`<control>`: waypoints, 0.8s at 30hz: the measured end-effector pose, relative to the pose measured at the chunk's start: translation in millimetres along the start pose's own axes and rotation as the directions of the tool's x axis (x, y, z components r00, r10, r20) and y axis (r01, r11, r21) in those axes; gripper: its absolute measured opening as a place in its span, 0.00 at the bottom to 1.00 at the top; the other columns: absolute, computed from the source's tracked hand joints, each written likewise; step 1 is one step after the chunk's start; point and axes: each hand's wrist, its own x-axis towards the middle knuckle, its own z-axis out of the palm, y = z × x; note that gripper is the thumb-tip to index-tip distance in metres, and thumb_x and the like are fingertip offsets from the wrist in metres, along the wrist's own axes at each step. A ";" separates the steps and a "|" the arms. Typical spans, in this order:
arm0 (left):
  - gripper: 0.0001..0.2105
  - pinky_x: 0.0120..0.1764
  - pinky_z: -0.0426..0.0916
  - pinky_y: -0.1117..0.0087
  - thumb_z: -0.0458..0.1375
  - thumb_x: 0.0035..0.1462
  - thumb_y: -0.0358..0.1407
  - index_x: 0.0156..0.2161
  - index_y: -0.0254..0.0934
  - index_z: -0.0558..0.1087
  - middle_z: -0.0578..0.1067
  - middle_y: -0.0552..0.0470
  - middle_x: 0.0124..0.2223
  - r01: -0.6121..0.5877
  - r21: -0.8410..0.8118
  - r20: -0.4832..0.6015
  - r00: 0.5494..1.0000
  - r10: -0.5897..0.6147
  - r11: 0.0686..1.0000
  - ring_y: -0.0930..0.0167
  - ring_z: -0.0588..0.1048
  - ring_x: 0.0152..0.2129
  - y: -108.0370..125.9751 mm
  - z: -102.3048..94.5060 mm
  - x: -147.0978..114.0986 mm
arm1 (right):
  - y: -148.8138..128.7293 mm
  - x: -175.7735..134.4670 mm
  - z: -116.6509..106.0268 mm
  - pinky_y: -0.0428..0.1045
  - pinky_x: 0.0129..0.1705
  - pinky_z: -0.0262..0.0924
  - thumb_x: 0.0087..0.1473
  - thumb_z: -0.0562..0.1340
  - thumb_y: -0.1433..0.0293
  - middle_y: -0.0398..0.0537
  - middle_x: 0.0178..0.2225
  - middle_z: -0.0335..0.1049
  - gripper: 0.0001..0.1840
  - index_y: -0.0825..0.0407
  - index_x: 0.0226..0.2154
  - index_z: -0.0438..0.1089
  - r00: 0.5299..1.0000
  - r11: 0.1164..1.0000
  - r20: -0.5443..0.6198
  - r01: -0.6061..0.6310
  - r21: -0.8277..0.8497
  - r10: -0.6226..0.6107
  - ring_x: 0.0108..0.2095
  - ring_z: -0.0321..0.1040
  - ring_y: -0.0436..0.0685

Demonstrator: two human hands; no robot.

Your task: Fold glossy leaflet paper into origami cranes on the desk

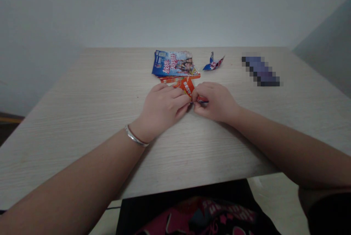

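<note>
Both hands meet over an orange printed paper [187,85] with white lettering, at the middle of the table. My left hand [167,103], with a silver bangle at its wrist, is closed with its fingertips pinching the paper's near edge. My right hand [215,101] pinches the same edge, its curled fingers touching or almost touching the left ones. A bit of orange and blue paper shows under the right fingers. Much of the paper lies hidden beneath the hands, so its folds cannot be made out.
Just beyond the hands lies a stack of blue printed leaflets [175,63]. A folded blue paper crane [214,63] sits to its right. Farther right is a dark, pixelated flat object [260,71]. The pale wooden table [95,118] meets a wall [175,8] at its back.
</note>
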 end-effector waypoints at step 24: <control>0.11 0.32 0.62 0.65 0.52 0.67 0.35 0.38 0.36 0.76 0.78 0.48 0.35 0.135 -0.106 0.073 0.989 -0.128 0.985 0.66 0.74 0.31 -17.1 -6.5 -6.7 | 43.4 -17.7 -11.9 0.55 0.42 0.66 0.46 0.61 0.73 0.47 0.32 0.78 0.05 0.48 0.28 0.67 0.990 0.996 -0.126 -0.051 0.077 0.060 0.36 0.74 0.60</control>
